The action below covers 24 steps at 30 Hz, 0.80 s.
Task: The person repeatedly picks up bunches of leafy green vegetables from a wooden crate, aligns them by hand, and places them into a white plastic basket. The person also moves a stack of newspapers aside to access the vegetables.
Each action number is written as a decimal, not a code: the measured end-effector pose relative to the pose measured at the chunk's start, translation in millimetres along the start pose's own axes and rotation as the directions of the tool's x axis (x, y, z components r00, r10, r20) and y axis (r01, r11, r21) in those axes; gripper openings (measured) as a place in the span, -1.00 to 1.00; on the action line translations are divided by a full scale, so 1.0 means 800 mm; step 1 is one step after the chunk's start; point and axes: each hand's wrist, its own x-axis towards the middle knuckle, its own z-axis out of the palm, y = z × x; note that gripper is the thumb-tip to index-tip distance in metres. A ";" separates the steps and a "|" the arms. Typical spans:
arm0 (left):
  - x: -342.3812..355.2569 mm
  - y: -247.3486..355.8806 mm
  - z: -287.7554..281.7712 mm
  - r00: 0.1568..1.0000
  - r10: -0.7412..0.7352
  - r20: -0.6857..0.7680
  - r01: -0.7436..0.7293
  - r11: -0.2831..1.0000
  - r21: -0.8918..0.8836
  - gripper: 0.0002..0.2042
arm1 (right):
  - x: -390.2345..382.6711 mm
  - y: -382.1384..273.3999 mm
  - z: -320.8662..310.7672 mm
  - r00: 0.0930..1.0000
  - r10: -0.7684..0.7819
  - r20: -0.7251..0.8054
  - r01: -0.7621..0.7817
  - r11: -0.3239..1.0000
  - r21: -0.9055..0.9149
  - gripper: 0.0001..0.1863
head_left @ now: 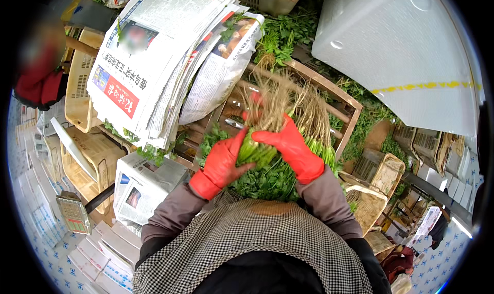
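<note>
Greens, roots and all, bunched between left hand and right hand, both red-gloved and gripping, right of that fat newspaper stack.

Your left forearm and right forearm, in greyish-mauve sleeves, reach forward from either side of your houndstooth apron and slant inward. Just beyond the apron's far edge, your left hand and right hand, in red gloves, face each other in grasping poses, wrists nearly straight. Your left thumb lies nearer the apron than the left fingers; your right thumb points toward the left hand, the other right fingers mostly hidden.
</note>
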 end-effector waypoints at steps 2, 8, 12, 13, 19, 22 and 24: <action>-0.005 0.011 -0.027 0.980 0.116 0.161 -0.139 0.980 0.142 0.00 | -0.020 -0.004 -0.003 0.994 0.106 0.011 -0.105 0.993 -0.061 -0.62; 0.070 -0.034 -0.072 0.968 0.036 0.249 0.005 0.987 -0.163 -0.40 | -0.081 0.019 -0.022 0.989 -0.112 0.096 0.122 0.986 -0.114 -0.84; 0.132 -0.055 0.031 0.982 0.077 0.174 -0.060 0.993 -0.098 -0.24 | -0.088 0.028 -0.029 0.984 -0.112 0.140 0.125 0.988 -0.087 -0.83; 0.143 -0.058 0.052 0.966 0.153 0.210 -0.138 0.987 -0.081 -0.19 | -0.088 0.028 -0.032 0.977 -0.138 0.162 0.148 0.988 -0.051 -0.79; 0.158 -0.046 0.072 0.922 0.209 0.326 -0.046 0.895 -0.443 0.03 | -0.086 0.026 -0.045 0.959 -0.206 0.193 0.232 0.965 -0.121 -0.90; 0.147 -0.043 0.054 0.924 0.186 0.333 -0.109 0.966 -0.235 -0.10 | -0.086 0.027 -0.046 0.969 -0.177 0.172 0.198 0.974 -0.111 -0.92; 0.138 -0.049 0.049 0.947 0.053 0.316 0.015 0.978 -0.210 -0.21 | -0.088 0.026 -0.042 0.970 -0.191 0.147 0.203 0.977 -0.066 -0.92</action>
